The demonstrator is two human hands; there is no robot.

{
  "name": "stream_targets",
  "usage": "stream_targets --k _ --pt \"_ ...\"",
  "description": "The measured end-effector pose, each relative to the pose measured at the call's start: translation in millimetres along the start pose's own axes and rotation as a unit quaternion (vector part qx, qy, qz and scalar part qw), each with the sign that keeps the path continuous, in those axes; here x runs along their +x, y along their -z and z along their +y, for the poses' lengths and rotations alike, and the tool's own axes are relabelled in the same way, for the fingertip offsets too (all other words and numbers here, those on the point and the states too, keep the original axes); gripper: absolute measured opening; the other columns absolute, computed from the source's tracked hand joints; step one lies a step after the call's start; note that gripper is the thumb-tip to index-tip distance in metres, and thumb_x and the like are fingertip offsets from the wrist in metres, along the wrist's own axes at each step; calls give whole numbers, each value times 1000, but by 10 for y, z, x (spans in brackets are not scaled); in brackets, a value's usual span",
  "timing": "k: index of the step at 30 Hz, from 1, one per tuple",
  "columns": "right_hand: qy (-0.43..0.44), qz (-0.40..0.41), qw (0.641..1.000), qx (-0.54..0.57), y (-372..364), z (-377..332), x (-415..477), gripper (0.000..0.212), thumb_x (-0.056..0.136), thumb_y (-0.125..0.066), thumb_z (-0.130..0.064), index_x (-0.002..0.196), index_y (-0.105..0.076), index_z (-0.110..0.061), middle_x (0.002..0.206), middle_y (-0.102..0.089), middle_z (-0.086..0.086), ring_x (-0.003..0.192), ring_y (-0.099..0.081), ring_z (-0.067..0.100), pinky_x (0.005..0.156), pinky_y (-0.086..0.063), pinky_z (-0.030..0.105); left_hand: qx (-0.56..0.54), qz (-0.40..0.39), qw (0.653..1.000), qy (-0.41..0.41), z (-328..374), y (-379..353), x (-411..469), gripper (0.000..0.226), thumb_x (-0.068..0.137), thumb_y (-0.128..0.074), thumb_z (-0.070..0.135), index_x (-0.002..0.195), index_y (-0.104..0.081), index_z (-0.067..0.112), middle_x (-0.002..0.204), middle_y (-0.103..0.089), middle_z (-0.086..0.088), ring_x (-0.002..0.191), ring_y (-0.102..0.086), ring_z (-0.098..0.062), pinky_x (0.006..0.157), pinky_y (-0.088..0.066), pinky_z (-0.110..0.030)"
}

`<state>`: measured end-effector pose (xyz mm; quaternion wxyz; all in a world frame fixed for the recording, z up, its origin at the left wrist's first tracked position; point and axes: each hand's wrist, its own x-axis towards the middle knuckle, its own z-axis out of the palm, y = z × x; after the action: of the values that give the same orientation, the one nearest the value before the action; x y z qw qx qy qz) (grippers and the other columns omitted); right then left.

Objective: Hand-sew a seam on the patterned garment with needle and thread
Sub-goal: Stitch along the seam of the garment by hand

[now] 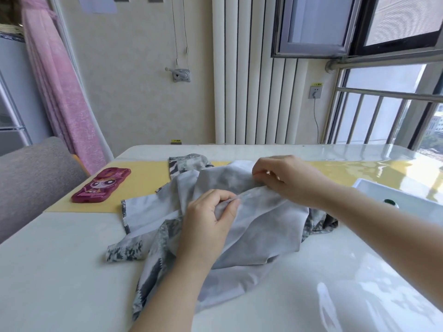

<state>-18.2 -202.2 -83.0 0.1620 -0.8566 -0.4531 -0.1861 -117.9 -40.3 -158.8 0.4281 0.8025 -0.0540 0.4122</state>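
Hands: the left hand (211, 219) pinches a raised fold of the patterned garment (263, 226), which lies heaped, pale side up, at the centre of the tabletop (60, 271). The right hand (287, 180), at 1 o'clock from the left, pinches the same edge with curled fingers. Needle and thread cannot be made out. Likely faults: slack cloth between the two grips lets layers slip, so the seam wanders; a hidden needle point may prick the left fingertips.

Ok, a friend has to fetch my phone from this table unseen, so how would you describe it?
Start at the white table, then follow the yellow runner to its left end. The phone lies flat there, left of the grey patterned garment. Its wavy-edged magenta case with a big-eyed cartoon face sets it apart.
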Motion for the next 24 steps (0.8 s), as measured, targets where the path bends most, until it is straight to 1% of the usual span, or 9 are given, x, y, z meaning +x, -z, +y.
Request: stream_targets --k 1,2,4,8,11,13,15,18,24 --pt "10 -23 1000 16 44 -19 43 11 93 -57 -21 94 -68 -20 87 -58 -5 74 -55 17 68 -45 33 3 1 1000 0 -1 2 2 8 84 -63 25 80 -67 19 78 -64 16 79 -59 3 69 -40 -5" --pt "16 -42 999 25 88 -33 84 11 91 -60 -21 94 -71 -21 93 -58 -5 77 -53 11 73 -44 28 5 0 1000 0 0 4 0 8 84 -63 24 80 -67 19 78 -65 16 79 -59 3 68 -41 -5" --pt "26 -80 996 12 164 -67 145 12 90 -62 -22 95 -72 -25 94 -56 -8 81 -47 2 77 -36 19 1 -4 1000 7 7 7 -5 6 86 -66 20 81 -68 18 78 -65 15 79 -60 3 68 -41 -5" --pt "38 -128 990 -34 239 -149 207 14 91 -61 -25 97 -71 -31 90 -56 -13 91 -39 4 81 -34 18 -20 -18 999 42 25 23 -11 5 86 -68 16 82 -68 19 79 -66 15 78 -60 2 67 -40 -5" --pt "30 -145 988 -44 263 -202 229 15 92 -60 -24 95 -71 -32 88 -59 -17 85 -41 0 75 -33 13 -43 -29 997 65 31 32 -12 5 87 -67 18 83 -67 21 79 -67 13 77 -60 2 67 -40 -5" --pt "13 -159 987 -35 283 -232 229 16 91 -60 -22 93 -73 -31 88 -64 -16 82 -49 -1 73 -38 13 -56 -35 995 78 46 40 -11 7 87 -66 19 81 -66 24 76 -67 14 75 -60 3 66 -40 -6" --pt "-1 -170 985 -29 296 -262 220 17 90 -60 -20 92 -73 -31 84 -63 -16 82 -56 3 72 -43 14 -63 -44 993 88 71 46 -10 13 87 -66 19 78 -64 28 73 -67 18 73 -60 4 64 -40 -5" --pt "-12 -176 984 -29 300 -294 213 18 90 -60 -19 93 -73 -31 80 -58 -20 81 -57 4 68 -43 12 -74 -48 991 97 90 53 -8 16 87 -66 18 77 -63 30 74 -66 23 72 -59 6 64 -39 -5" --pt "-31 -174 984 -13 307 -294 224 21 90 -59 -16 91 -73 -31 82 -61 -16 80 -57 4 64 -40 7 -93 -54 988 113 97 60 -2 12 88 -66 19 79 -66 28 73 -67 22 72 -60 6 64 -40 -5"
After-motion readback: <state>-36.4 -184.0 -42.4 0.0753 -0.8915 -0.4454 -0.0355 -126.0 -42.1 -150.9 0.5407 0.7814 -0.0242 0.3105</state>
